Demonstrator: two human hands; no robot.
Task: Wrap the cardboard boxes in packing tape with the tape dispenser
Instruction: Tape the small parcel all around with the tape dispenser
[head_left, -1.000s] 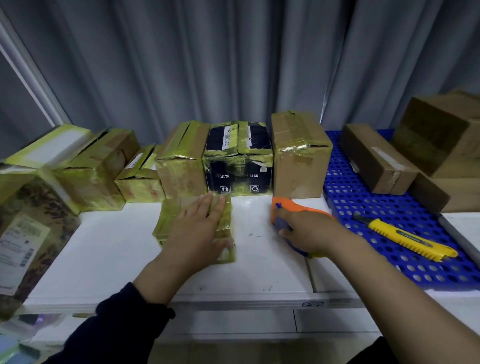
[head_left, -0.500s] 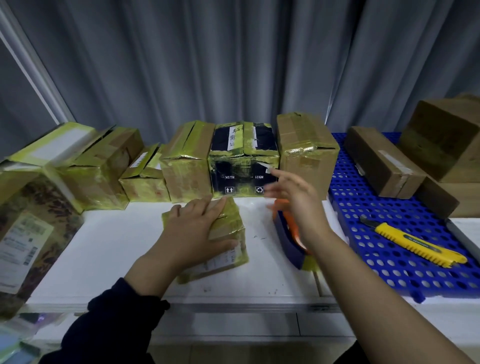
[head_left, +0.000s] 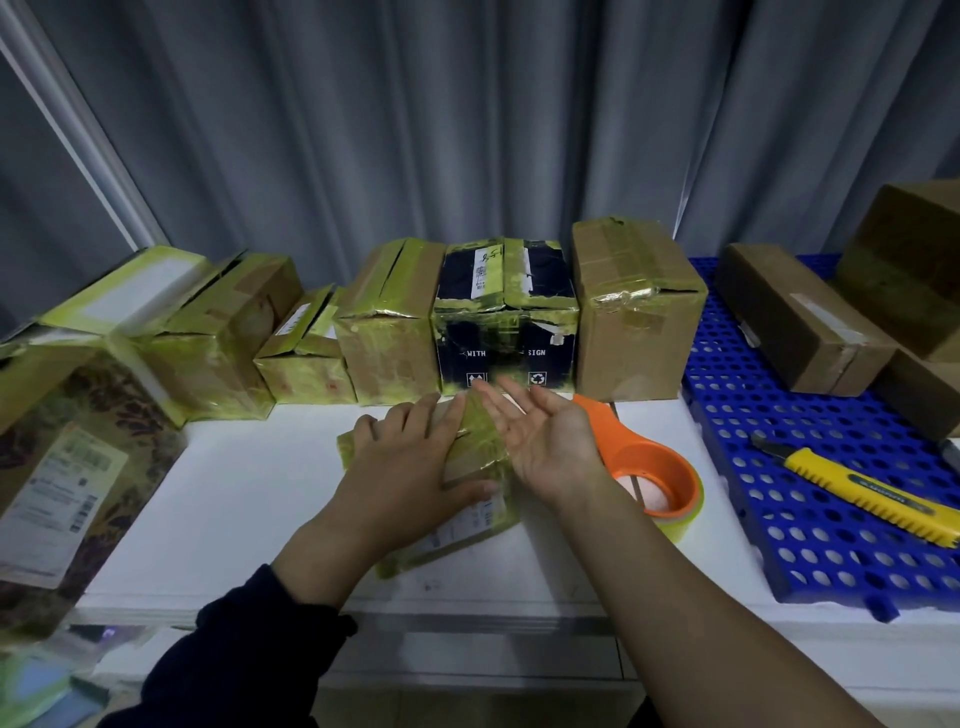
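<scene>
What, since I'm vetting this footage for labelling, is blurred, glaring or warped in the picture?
Head view: the right hand shows motion blur at its fingertips, smearing against the black box. Head view: crinkled tape on the brown box beside it glints. Head view: wide-angle distortion tilts the white bar at left, and the bottom-left corner is smeared and unreadable.

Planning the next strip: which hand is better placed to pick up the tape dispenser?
Right, most likely. The right hand is open and empty beside the orange tape dispenser; the left hand lies flat on the small taped box.
</scene>
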